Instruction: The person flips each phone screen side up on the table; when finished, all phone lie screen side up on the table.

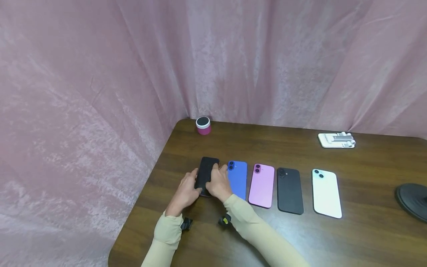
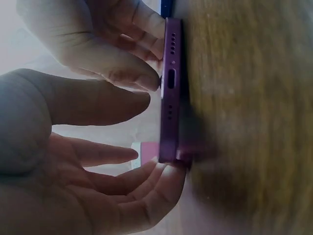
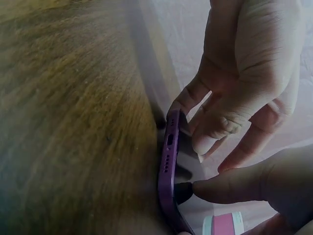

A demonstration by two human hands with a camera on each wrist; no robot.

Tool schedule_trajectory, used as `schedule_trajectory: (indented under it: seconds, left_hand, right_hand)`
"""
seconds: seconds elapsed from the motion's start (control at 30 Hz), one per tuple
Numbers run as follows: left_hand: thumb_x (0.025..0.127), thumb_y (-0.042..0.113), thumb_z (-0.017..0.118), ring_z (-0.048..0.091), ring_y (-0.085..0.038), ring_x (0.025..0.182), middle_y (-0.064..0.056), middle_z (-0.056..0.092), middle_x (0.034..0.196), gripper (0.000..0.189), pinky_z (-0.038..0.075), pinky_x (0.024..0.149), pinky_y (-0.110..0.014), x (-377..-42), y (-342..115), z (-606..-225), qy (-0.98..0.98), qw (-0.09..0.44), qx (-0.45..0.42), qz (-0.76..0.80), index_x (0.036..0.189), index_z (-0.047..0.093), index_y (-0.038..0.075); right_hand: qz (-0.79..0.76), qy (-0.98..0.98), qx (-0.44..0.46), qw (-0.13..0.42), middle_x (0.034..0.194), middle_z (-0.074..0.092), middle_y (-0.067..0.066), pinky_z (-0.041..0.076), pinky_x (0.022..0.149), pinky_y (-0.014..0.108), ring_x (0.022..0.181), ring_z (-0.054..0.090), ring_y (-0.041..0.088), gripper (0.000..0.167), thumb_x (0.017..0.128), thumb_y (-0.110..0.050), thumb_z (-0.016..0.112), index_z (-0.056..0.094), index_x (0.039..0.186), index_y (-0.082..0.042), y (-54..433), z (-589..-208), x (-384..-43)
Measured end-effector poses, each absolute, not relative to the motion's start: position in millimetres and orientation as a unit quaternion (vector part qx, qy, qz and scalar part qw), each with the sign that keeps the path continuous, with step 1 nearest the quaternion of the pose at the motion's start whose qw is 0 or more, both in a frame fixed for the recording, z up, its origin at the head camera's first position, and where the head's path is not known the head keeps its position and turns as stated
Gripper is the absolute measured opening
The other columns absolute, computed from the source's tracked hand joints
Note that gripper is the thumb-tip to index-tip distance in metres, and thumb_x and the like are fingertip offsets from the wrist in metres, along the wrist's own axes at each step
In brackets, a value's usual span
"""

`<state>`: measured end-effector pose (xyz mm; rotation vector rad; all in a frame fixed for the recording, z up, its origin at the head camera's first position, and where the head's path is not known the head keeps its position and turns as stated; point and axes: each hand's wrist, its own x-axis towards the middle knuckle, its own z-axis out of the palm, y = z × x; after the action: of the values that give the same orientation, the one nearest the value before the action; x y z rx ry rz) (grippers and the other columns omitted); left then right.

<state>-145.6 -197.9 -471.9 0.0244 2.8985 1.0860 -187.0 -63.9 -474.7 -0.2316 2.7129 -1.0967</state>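
A smartphone (image 1: pixel 205 172) lies screen up at the left end of a row, its screen black. Both wrist views show its purple bottom edge (image 2: pixel 169 98) with the charging port. My left hand (image 1: pixel 184 191) holds its left side, fingertips at that edge and thumb over the screen near the lower corner. From the other side, my right hand (image 1: pixel 220 183) has a fingertip at the right edge and its thumb at the screen's lower part. To the right lies a blue phone (image 1: pixel 238 181), back up, partly covered by the right hand.
A lilac phone (image 1: pixel 261 185), a black phone (image 1: pixel 290 191) and a pale mint phone (image 1: pixel 327 194) lie back up farther right. Behind them are a pink jar (image 1: pixel 203 128) and a folded white stand (image 1: pixel 337 140). A round black base (image 1: pixel 413 200) stands at the right.
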Motion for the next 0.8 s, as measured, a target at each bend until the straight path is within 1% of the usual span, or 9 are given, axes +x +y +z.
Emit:
schedule_trajectory:
  seconds: [0.13, 0.3, 0.5, 0.67, 0.8]
  left_hand:
    - [0.087, -0.006, 0.069, 0.046, -0.047, 0.13, -0.032, 0.05, 0.136, 0.074, 0.039, 0.107, -0.055, -146.5, -196.0, -471.9, 0.936, 0.039, 0.007, 0.35, 0.151, 0.033, -0.011]
    - [0.087, -0.006, 0.069, 0.045, -0.046, 0.131, -0.032, 0.049, 0.138, 0.074, 0.038, 0.108, -0.056, -144.8, -196.2, -472.1, 0.935, 0.042, 0.009, 0.352, 0.152, 0.033, -0.008]
    - [0.088, -0.004, 0.069, 0.044, -0.046, 0.131, -0.032, 0.047, 0.139, 0.074, 0.037, 0.107, -0.057, -144.3, -195.1, -470.9, 0.936, 0.05, 0.019, 0.348, 0.153, 0.032, -0.007]
    - [0.089, -0.002, 0.069, 0.044, -0.047, 0.13, -0.032, 0.048, 0.138, 0.074, 0.038, 0.106, -0.057, -143.9, -196.0, -472.4, 0.935, 0.059, 0.023, 0.35, 0.153, 0.032, -0.007]
    - [0.09, 0.002, 0.069, 0.043, -0.047, 0.13, -0.032, 0.047, 0.138, 0.073, 0.037, 0.106, -0.058, -145.4, -197.9, -472.3, 0.931, 0.067, 0.02, 0.358, 0.153, 0.032, -0.007]
  right_hand:
    - [-0.37, 0.92, -0.077, 0.103, 0.133, 0.036, 0.036, 0.052, 0.079, 0.048, 0.117, 0.046, 0.042, 0.079, 0.085, -0.005, 0.076, 0.035, 0.151, 0.01, -63.7, -473.4, -184.9]
    - [-0.349, 0.928, -0.09, 0.095, 0.132, 0.037, 0.037, 0.053, 0.074, 0.046, 0.114, 0.047, 0.043, 0.078, 0.084, -0.004, 0.076, 0.036, 0.15, 0.011, -64.7, -476.4, -182.0]
    - [-0.359, 0.926, -0.086, 0.085, 0.129, 0.037, 0.037, 0.054, 0.073, 0.047, 0.11, 0.047, 0.043, 0.078, 0.082, -0.001, 0.078, 0.038, 0.148, 0.011, -64.3, -476.0, -180.1]
    - [-0.351, 0.929, -0.084, 0.084, 0.132, 0.035, 0.037, 0.054, 0.075, 0.048, 0.115, 0.046, 0.044, 0.081, 0.081, -0.002, 0.079, 0.037, 0.149, 0.011, -65.5, -475.9, -177.4]
    - [-0.342, 0.932, -0.09, 0.082, 0.135, 0.033, 0.036, 0.055, 0.075, 0.048, 0.118, 0.045, 0.045, 0.083, 0.081, -0.003, 0.08, 0.036, 0.15, 0.009, -66.4, -473.1, -177.2]
